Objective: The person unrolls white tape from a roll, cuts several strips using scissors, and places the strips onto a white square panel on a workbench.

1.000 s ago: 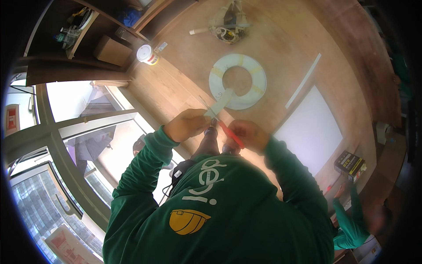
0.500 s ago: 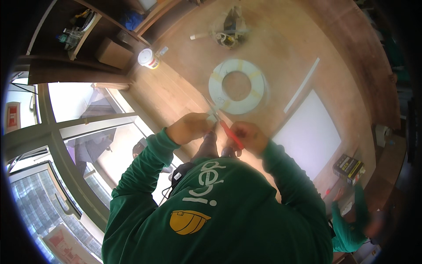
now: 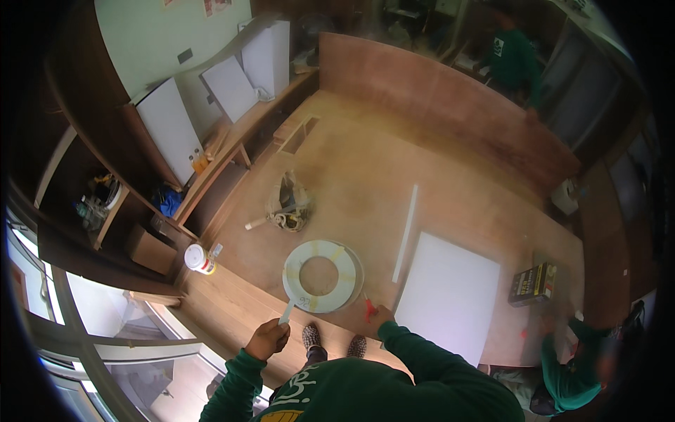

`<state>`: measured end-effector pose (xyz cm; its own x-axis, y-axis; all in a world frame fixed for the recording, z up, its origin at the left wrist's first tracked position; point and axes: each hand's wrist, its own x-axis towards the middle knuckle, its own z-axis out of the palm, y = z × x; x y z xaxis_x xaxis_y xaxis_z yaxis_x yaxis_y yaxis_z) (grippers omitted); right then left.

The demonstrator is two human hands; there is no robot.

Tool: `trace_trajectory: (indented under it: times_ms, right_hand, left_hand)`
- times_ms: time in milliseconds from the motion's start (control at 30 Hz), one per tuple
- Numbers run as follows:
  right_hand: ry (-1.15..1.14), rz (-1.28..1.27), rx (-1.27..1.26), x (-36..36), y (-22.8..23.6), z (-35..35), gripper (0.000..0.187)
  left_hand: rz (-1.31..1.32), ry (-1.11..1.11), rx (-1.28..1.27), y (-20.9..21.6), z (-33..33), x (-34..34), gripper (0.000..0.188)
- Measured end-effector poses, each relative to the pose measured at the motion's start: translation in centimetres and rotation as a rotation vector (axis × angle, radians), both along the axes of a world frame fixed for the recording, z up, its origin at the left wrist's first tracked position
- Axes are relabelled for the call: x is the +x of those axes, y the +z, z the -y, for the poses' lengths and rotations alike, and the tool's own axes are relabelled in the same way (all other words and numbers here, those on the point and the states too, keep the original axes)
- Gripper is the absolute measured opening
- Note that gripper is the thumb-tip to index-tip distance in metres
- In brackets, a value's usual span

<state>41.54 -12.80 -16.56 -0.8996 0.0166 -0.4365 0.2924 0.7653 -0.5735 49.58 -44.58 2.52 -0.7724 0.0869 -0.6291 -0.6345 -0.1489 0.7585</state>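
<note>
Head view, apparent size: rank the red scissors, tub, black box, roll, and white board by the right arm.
Largest to smallest:
1. White board
2. Roll
3. Black box
4. Tub
5. Red scissors, partly hidden by right hand

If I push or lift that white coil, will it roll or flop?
The coil would probably slide, not roll, since it lies flat. Lifted, it likely keeps its ring shape, as yellow strips cross it.
</note>
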Motion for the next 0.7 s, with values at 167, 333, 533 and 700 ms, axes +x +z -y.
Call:
trace_trajectory:
  times_ms: [167,333,533,700]
  right_hand:
    - [-0.125,0.046,0.092,-1.5,-5.2,-0.9,0.032]
    - [-0.134,-0.062,-0.098,-1.5,-7.8,-0.7,0.034]
    - [-0.126,-0.17,-0.146,-0.6,-6.9,-0.8,0.027]
    - [0.013,-0.288,-0.412,-0.1,-2.8,-1.4,0.013]
  left_hand:
    - [-0.051,0.037,0.028,0.1,-1.1,0.1,0.023]
    - [-0.086,0.052,-0.002,0.7,-2.2,-0.1,0.024]
    - [-0.168,0.176,0.013,0.7,-3.5,-0.2,0.024]
    - [-0.309,0.273,0.105,1.8,-5.8,-1.4,0.025]
